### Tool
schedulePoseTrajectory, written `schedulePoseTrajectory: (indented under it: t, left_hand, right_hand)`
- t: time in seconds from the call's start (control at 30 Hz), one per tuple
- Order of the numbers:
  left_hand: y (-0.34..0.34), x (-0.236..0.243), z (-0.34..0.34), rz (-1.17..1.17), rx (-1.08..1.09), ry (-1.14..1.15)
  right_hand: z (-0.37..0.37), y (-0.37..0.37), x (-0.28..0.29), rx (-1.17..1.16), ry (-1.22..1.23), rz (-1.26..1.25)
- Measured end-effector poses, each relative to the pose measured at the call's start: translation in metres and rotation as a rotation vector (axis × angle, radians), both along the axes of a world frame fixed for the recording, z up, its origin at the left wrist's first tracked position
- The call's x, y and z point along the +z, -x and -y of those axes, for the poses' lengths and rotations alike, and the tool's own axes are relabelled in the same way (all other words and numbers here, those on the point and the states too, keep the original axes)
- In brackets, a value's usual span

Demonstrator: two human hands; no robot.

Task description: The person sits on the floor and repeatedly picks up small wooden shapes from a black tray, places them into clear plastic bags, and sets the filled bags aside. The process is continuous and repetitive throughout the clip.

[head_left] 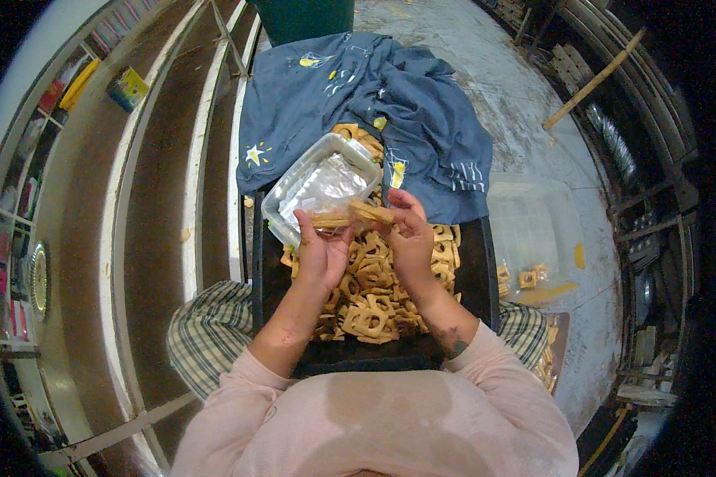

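My left hand [320,250] grips a small clear packet holding biscuits [328,222]. Just right of it, my right hand [409,238] pinches a short stack of biscuits [367,210] at the packet's end. Both are over a black tray [271,307] heaped with square golden biscuits with cut-out middles [370,318]. A translucent plastic tub [354,147], with silvery wrappers [326,179] inside, sits at the tray's upper left behind my hands.
A blue printed cloth [433,135] covers the tray's far end, before a green bin [302,16]. Brown stepped shelves [159,159] run along the left. On the floor at right sit a clear container [561,222] with biscuits and a leaning wooden pole [593,79].
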State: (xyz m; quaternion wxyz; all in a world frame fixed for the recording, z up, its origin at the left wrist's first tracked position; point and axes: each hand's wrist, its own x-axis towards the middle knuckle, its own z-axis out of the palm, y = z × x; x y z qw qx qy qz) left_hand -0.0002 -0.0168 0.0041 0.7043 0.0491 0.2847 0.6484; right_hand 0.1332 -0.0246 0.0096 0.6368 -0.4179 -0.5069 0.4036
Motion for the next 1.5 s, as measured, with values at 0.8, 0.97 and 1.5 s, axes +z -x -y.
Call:
schedulePoseTrajectory:
  t: [0.8,0.97,1.5]
  left_hand:
    - [-0.013,-0.007,0.013,-0.024,-0.163,0.031]
    - [-0.007,-0.009,0.012,0.002,-0.21,-0.001]
    - [0.005,-0.004,0.004,0.068,-0.271,-0.006]
  right_hand:
    - [0.002,-0.013,0.005,-0.056,-0.319,0.712]
    - [0.001,-0.01,0.0,-0.107,-0.333,0.885]
    - [-0.004,-0.01,0.009,0.043,-0.174,0.611]
